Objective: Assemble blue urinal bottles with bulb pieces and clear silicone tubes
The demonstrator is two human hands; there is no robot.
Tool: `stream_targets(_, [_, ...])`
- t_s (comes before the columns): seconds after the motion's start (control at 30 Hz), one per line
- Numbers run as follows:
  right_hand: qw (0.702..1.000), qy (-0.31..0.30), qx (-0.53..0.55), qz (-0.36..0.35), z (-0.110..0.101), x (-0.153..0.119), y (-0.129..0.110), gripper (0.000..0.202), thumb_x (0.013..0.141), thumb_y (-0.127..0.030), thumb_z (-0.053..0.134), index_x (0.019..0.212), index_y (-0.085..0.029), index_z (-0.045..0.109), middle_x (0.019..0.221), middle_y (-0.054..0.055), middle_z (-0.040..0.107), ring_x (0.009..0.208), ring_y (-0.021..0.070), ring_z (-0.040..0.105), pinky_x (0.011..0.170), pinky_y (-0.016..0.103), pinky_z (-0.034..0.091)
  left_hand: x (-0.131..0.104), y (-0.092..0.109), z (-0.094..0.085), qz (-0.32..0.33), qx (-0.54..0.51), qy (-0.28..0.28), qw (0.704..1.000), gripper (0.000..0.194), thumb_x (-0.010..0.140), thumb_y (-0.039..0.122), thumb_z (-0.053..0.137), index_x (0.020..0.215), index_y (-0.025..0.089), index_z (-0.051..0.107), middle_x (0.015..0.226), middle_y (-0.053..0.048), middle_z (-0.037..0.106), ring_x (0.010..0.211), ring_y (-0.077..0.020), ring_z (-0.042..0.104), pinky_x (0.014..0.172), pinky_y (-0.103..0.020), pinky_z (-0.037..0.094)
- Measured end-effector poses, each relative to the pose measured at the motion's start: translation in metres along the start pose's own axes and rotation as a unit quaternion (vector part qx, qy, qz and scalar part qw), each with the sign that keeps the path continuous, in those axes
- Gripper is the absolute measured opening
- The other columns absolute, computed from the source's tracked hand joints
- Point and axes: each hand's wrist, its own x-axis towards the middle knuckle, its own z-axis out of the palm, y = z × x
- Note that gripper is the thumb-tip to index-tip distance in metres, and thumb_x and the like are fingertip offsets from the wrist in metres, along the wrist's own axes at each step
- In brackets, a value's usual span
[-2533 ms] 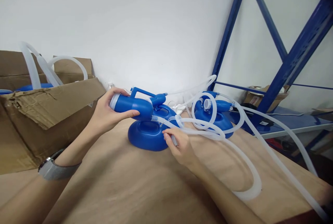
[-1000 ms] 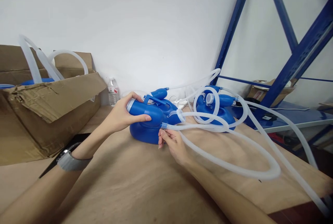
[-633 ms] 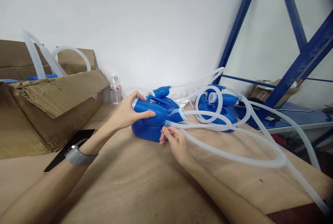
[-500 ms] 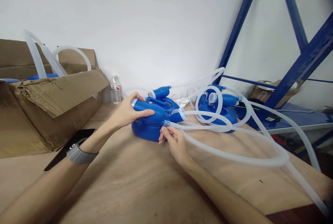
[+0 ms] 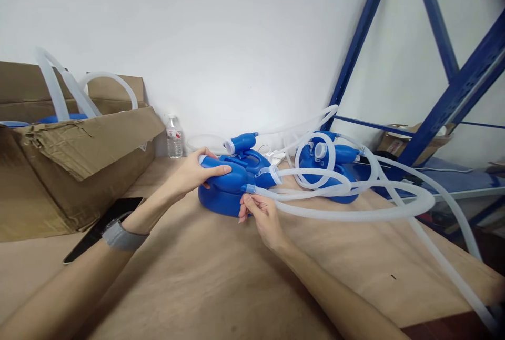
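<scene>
My left hand [image 5: 203, 174] is wrapped over the rounded blue urinal head [image 5: 226, 176], thumb along its top. Its white rim peeks out by my fingers. Below sits a blue plastic urinal bottle [image 5: 219, 204], upright on the wooden table. A translucent corrugated hose [image 5: 266, 193] joins the head through a clear collar [image 5: 250, 188]. Just under that collar, my right hand [image 5: 260, 219] has thumb and index finger pinched together; what they grip is too small to make out. Behind stands another blue urinal bottle [image 5: 258, 163] with its own head [image 5: 241, 142].
More blue bottles [image 5: 345, 182] with coiled hoses stand at the right, before a blue metal rack [image 5: 361, 40]. An open cardboard box [image 5: 79, 171] with hoses is at the left. A water bottle [image 5: 174, 137] stands by the wall; a dark flat tablet [image 5: 98, 232] lies under my left wrist.
The hose loop on the right has risen and flattened, lifting off its lower position. Both hands keep nearly the same place and grip; the view has shifted slightly.
</scene>
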Motion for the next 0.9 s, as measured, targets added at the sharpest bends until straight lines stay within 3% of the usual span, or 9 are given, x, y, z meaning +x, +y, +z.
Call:
stream_targets(0.23, [1.000,0.012,0.000,0.008,0.005,-0.001,-0.003,0.041,0.085,-0.057,0.069,0.071,-0.018,0.067,0.058,0.000,0.062,0.050,0.0127,0.056,0.054,0.027,0.049,-0.008,0.015,-0.005,0.077,0.100,0.017,0.992,0.055,0.061,0.055,0.088,0.093,0.024,0.055,0.073,0.003,0.066,0.060,-0.0207,0.068,0.053,-0.030,0.055])
stream_targets(0.57, [0.998,-0.003,0.040,0.044,0.007,0.001,0.001,0.047,0.081,-0.065,0.071,0.083,-0.018,0.067,0.067,0.002,0.068,0.059,0.0151,0.063,0.061,0.029,0.049,-0.001,0.007,-0.008,0.078,0.066,0.012,0.995,0.055,0.062,0.056,0.087,0.099,0.024,0.060,0.089,0.000,0.067,0.071,-0.0213,0.069,0.062,-0.034,0.059])
stream_targets(0.77, [0.997,-0.025,0.039,0.069,0.007,-0.001,-0.004,0.045,0.089,-0.061,0.064,0.106,-0.020,0.066,0.075,0.001,0.067,0.063,0.0150,0.066,0.057,0.026,0.046,0.001,0.007,-0.014,0.126,0.088,0.042,0.987,0.054,0.065,0.056,0.086,0.101,0.024,0.063,0.103,-0.003,0.068,0.086,-0.0236,0.068,0.071,-0.034,0.059])
stream_targets(0.9, [0.995,-0.043,0.019,0.090,0.007,-0.002,-0.003,0.050,0.089,-0.060,0.063,0.120,-0.022,0.062,0.078,0.001,0.067,0.062,0.0145,0.066,0.055,0.025,0.045,0.000,0.013,-0.020,0.125,0.051,0.074,0.988,0.055,0.063,0.054,0.087,0.100,0.022,0.063,0.106,-0.004,0.067,0.084,-0.0232,0.068,0.066,-0.032,0.059])
